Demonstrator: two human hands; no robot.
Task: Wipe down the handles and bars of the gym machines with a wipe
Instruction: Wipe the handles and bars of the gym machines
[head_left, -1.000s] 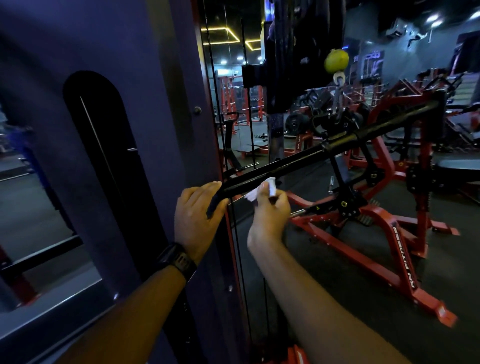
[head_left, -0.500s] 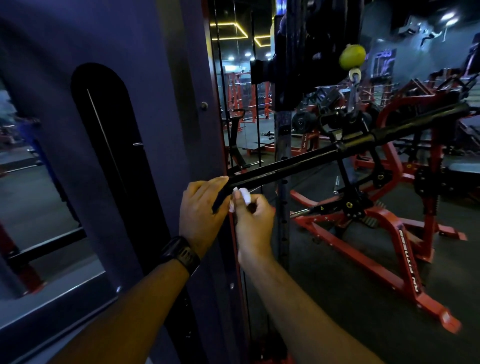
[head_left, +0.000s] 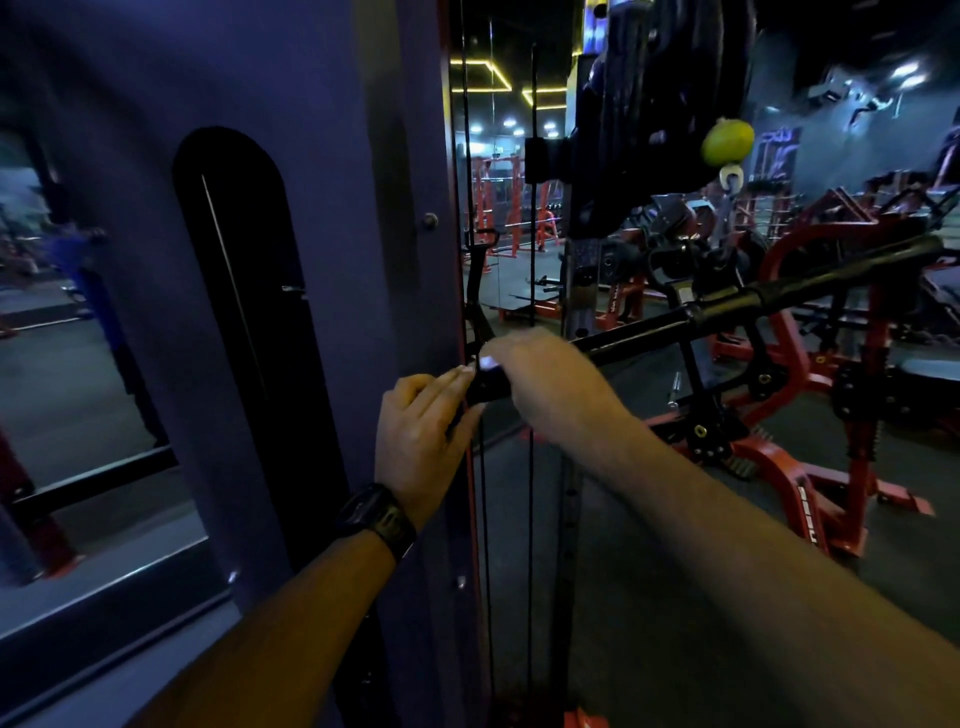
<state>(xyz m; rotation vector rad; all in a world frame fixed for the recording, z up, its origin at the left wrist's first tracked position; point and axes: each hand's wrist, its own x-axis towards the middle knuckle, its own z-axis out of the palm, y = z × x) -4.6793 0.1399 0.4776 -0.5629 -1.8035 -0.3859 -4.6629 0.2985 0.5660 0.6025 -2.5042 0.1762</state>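
White lettering (head_left: 808, 514) runs down a leg of the red machine frame (head_left: 779, 467) on the right, too blurred and cut off to read. The black bar (head_left: 727, 306) slants from the upper right down toward the purple panel (head_left: 130, 156). The left hand (head_left: 421, 441), a dark watch (head_left: 376, 519) on its wrist, has its fingers (head_left: 449, 382) curled round the bar's near end. Just beside it, the right hand (head_left: 550, 387) is clenched over the bar, grasping a white wipe (head_left: 487, 362) against it; only a small patch of the wipe shows. A yellow-green ball (head_left: 727, 140) hangs above.

Purple panel (head_left: 322, 130) w/ arched slot (head_left: 244, 270) at L; yellow-green ball (head_left: 727, 141) upper R.
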